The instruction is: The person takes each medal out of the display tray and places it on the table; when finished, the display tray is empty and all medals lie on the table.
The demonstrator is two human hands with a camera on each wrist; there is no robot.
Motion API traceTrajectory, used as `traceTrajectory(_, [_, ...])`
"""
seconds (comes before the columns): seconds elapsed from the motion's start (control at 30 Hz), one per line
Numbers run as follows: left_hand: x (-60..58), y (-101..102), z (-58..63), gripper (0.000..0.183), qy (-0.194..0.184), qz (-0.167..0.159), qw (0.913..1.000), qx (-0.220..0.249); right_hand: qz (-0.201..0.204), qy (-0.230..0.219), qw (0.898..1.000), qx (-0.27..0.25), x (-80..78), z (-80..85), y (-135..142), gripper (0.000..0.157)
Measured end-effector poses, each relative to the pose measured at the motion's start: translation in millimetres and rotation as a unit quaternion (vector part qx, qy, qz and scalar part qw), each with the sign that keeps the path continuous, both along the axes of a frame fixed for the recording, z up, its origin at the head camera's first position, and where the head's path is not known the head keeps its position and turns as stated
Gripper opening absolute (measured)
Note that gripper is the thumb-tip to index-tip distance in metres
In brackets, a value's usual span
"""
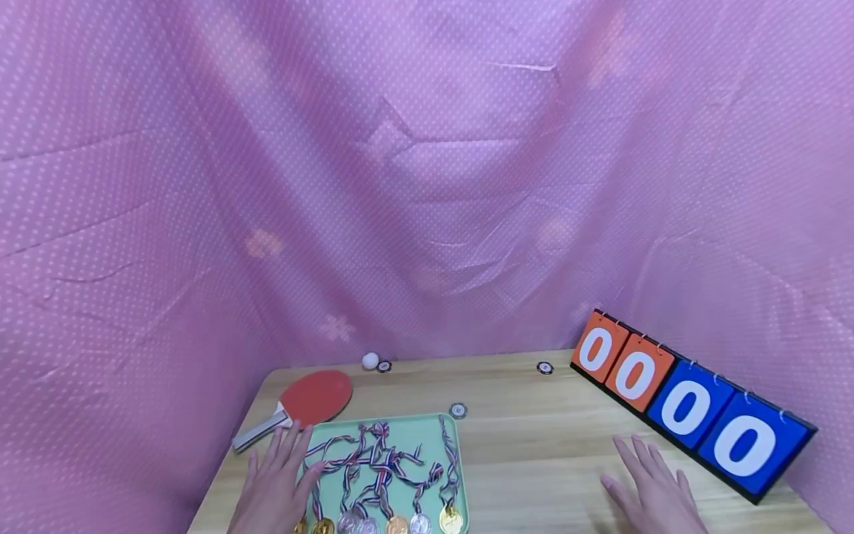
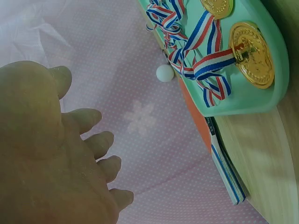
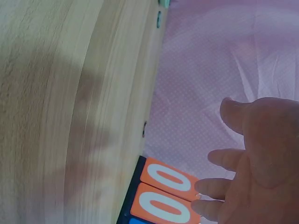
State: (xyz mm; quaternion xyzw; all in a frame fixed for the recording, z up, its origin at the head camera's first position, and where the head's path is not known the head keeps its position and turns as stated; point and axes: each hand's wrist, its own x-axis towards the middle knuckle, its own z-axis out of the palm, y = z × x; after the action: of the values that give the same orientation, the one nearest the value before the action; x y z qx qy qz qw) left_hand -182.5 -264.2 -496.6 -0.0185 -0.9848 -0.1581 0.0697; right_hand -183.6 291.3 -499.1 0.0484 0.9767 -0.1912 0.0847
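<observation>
My left hand (image 1: 275, 482) is held with fingers extended over the left edge of a mint-green tray (image 1: 427, 423), holding nothing. In the tray lie several medals, among them a gold medal (image 1: 451, 519), with tangled red, white and blue ribbons (image 1: 383, 475). A red table tennis paddle (image 1: 316, 398) lies just beyond that hand, its grey handle pointing to the near left. On the right, my right hand (image 1: 650, 489) hovers above the table with spread fingers and nothing in it. Nearest to it stands a flip scoreboard (image 1: 683, 404) showing two orange and two blue zeros.
A white ball (image 1: 370, 361) sits at the table's back edge beside a poker chip (image 1: 384, 366). Another chip (image 1: 545, 368) lies farther right, and one more chip (image 1: 458, 410) is by the tray's far corner. Pink dotted cloth (image 1: 427, 222) hangs around the wooden table (image 1: 527, 460).
</observation>
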Motion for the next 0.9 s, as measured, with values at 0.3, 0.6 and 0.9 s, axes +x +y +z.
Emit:
traceTrajectory(0.3, [6.7,-17.0,-6.4,0.076,-0.064,0.019,0.9968,0.046,0.008,0.021,0.997,-0.073,6.9,7.5,-45.7,0.082])
traceTrajectory(0.6, [17.1,-29.4,-12.6,0.066,-0.164,0.069,0.9761,0.125,0.081,0.053,0.966,-0.239,-5.8,-2.8,-134.1,0.025])
traceTrajectory(0.9, [31.7,-31.6,-24.1,0.047,-0.172,0.079,0.9745,0.120,0.156,0.059,0.954,-0.248,-5.6,-30.5,-186.2,0.020])
